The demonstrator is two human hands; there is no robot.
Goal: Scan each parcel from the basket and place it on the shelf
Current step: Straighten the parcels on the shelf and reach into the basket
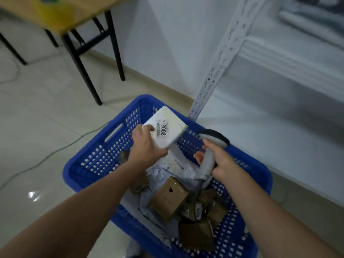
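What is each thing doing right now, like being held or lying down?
Blue plastic basket, holding many parcels.
Flat white parcel labelled 2002, lifted over the basket, gripped by the left hand.
Grey handheld scanner, gripped by the right hand, head close beside the white parcel.
Brown cardboard box, lying tilted in the basket.

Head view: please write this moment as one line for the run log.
left hand: holds white parcel above basket | right hand: grips scanner | basket: brown parcels inside
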